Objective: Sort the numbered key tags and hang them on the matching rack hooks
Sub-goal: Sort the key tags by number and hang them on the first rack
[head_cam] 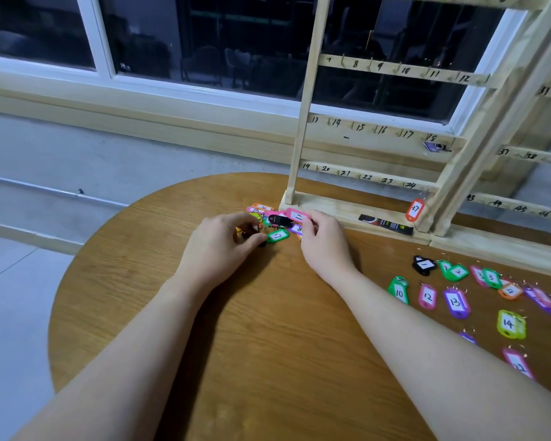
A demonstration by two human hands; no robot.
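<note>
A small heap of coloured key tags [279, 221] lies on the round wooden table beside the foot of the wooden rack [303, 128]. My left hand [223, 246] is at the heap's left, fingers curled around dark tags next to a green tag 17 [278, 235]. My right hand [325, 240] pinches the pink tag 11 [297, 215] at the heap's right. Sorted tags lie in rows at the right: black 1 [424, 265], green 10 [399, 291], pink 12 [427, 296], purple 13 [456, 302], yellow-green 14 [509, 324]. An orange tag 37 [414, 210] hangs low on the rack.
The rack's bars carry handwritten numbers and small hooks; a purple tag [430, 146] hangs near 18. A second rack section [528, 154] stands at the right. A dark sachet [385, 224] lies on the rack base. A window and wall are behind the table [268, 345].
</note>
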